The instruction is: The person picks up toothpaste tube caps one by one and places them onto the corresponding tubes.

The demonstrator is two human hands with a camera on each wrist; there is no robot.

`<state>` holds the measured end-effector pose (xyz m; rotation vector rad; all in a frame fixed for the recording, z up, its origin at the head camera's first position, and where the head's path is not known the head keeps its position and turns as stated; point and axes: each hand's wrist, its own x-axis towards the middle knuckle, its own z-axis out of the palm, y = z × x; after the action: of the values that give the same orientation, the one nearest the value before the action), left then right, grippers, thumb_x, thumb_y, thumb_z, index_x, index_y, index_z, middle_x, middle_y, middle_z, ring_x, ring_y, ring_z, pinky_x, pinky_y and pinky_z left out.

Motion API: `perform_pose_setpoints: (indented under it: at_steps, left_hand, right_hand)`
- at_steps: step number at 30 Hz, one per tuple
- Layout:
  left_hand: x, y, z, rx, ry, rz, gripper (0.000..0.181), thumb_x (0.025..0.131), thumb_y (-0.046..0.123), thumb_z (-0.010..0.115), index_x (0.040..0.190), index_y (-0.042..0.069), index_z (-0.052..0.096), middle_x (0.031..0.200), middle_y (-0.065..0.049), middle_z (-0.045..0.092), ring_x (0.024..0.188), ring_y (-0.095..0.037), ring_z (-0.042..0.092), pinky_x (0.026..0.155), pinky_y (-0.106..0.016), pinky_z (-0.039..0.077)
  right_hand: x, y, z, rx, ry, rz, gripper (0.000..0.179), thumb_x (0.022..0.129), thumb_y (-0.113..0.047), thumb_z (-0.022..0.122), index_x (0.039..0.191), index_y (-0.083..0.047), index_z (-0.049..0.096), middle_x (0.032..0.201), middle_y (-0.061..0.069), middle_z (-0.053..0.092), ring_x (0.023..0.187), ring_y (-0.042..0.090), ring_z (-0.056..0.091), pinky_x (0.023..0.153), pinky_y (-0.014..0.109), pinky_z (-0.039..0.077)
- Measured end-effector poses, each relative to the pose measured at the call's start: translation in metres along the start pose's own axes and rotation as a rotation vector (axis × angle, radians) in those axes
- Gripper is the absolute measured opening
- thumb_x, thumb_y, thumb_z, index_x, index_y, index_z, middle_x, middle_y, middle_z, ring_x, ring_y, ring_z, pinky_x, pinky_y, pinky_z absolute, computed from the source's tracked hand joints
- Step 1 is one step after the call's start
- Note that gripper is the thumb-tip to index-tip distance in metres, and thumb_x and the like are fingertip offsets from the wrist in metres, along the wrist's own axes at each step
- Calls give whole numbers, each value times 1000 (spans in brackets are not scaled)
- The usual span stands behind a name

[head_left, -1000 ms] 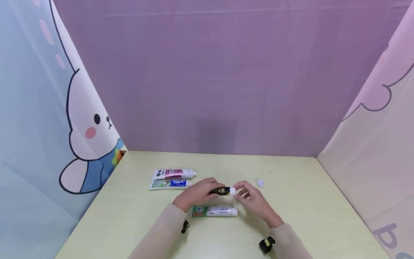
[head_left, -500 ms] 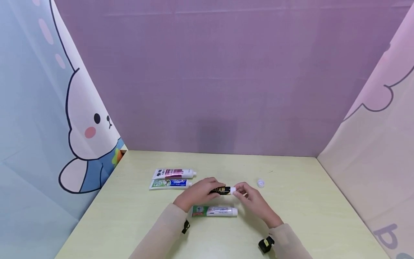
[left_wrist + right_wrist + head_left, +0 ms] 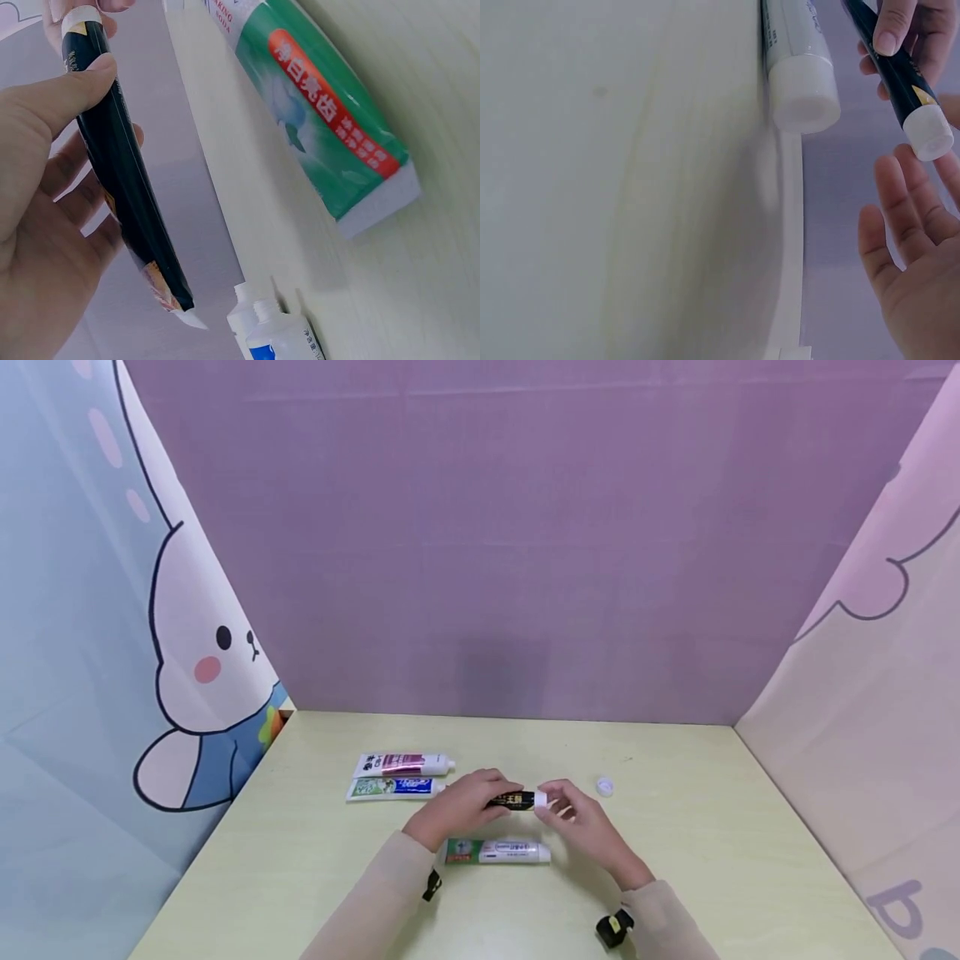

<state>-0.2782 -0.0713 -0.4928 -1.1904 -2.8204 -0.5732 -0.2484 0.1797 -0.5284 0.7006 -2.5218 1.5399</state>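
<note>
My left hand (image 3: 467,806) grips a black toothpaste tube (image 3: 120,161) around its body, thumb on one side and fingers on the other. The tube is held above the table, its white cap (image 3: 928,133) pointing toward my right hand. At that cap my right hand (image 3: 588,827) pinches with thumb and fingertips, while its other fingers lie loosely bent in the right wrist view. Below the hands a green and white toothpaste tube (image 3: 498,852) lies capped on the table. Left of them lie a white and pink tube (image 3: 402,765) and a green and blue tube (image 3: 393,788), side by side, with bare nozzles.
A loose white cap (image 3: 604,786) lies on the pale table (image 3: 675,860), right of my right hand. A purple cloth (image 3: 495,527) stands behind the table's back edge. Printed curtains (image 3: 67,693) flank both sides.
The fingers of my right hand have shifted slightly around the white cap. My left hand and the black tube stay nearly in place. The other tubes have not moved.
</note>
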Motion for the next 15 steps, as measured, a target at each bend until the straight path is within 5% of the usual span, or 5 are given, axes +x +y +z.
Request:
perform_pose_setpoints:
  at_steps: [15]
  left_hand:
    - [-3,-1,2,-101,-50,-81,50,98,29,68,145,23,55,125,3,61,104,-7,56,93,-31,50]
  right_hand:
    - [1,1,1,-62,97,-129,21,95,-14,70,115,-11,68,88,-6,68,79,11,62,72,29,55]
